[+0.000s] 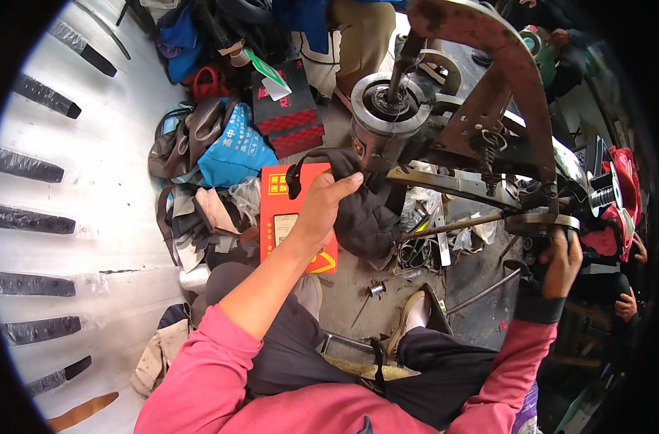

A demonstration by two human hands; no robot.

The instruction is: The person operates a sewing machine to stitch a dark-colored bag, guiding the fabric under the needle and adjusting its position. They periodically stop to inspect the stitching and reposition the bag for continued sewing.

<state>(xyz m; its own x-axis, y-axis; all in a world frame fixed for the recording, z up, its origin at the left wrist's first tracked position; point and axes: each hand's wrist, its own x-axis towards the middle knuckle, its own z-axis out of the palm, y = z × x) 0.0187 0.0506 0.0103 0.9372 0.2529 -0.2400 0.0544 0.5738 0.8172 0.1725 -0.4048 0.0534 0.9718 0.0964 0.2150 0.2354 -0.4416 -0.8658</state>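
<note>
While left hand (324, 205) grips dark fabric (366, 220), contents of red box (280, 203) hidden.

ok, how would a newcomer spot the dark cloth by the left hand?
Find the tall rusty machine at upper right, then the person's left hand to its left. The dark cloth bunches against that hand and spreads to its right, beside the red box. Unlike that flat-sided, bright box, it is limp and creased.

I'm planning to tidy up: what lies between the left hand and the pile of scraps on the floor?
In the head view, a bunched dark cloth lies between the left hand and the pile of scraps.
</note>
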